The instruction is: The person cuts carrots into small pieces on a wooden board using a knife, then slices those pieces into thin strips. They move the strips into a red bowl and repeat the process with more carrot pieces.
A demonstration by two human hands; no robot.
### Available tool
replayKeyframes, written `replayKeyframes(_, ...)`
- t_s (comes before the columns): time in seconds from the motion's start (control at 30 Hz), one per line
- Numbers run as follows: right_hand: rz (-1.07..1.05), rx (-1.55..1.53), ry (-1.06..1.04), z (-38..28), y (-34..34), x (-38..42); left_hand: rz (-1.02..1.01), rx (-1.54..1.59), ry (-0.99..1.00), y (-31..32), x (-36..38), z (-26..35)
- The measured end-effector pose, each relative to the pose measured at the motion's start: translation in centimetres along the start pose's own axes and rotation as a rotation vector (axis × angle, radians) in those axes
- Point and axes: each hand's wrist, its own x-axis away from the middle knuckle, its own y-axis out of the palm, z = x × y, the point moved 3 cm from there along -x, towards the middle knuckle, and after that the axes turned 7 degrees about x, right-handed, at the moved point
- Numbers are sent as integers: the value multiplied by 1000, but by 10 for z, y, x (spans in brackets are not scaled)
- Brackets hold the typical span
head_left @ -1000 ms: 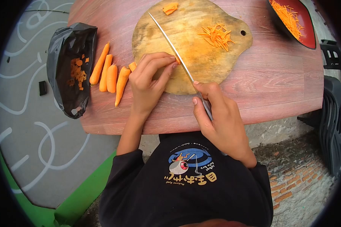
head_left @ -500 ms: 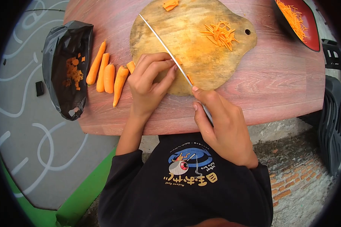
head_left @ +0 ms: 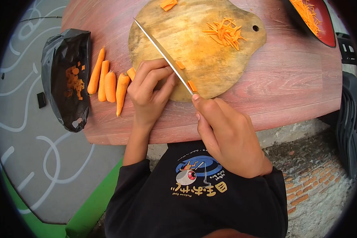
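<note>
My right hand is wrapped round the handle of a long knife, whose blade slants up and left over the round wooden board. Against the blade's left side, my left hand has its fingers curled at the board's lower edge; what they hold is hidden. Small carrot slices lie along the blade's right side. A heap of carrot strips rests on the board's right part, and flat carrot slices lie at its top.
Several whole carrots lie left of the board, beside a black plastic bag holding carrot scraps. A red and black dish of carrot strips stands at the upper right. A dark chair is beyond the table's right edge.
The view has shifted slightly. The carrot slices right of the blade show more and lie a little apart from it. Both hands keep nearly the same pose.
</note>
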Motion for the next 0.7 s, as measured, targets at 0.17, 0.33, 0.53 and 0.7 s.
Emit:
replayKeyframes(0.17,-28,74,-23,-3,-2,-1,4,-2,-6,0,2,-1)
replayKeyframes(0.33,-29,86,-19,-3,-8,-4,12,-23,24,1,-3,2)
replayKeyframes(0.53,-42,80,-17,-2,-6,-4,4,-51,26,-1,-2,2)
replayKeyframes(0.7,-49,97,-21,-4,-7,-2,3,-63,19,-1,-1,0)
